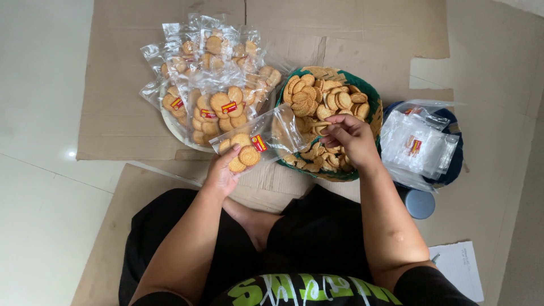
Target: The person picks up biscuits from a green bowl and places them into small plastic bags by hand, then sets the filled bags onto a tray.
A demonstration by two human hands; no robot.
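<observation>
Floor is pale glossy tile, faint grout lines, one small bright light reflection at the left. Flattened brown cardboard sheets cover the middle, overlapping, edges torn and creased, folds visible. Right side shows more bare tile, greyer in tone. A white paper sheet lies on the cardboard at lower right. Lighting soft, even, diffuse.

A clear plastic bag with a red-and-yellow label is held in the left hand. Filled clear bags with matching labels lie heaped behind it. Empty labelled bags sit stacked at right.
</observation>
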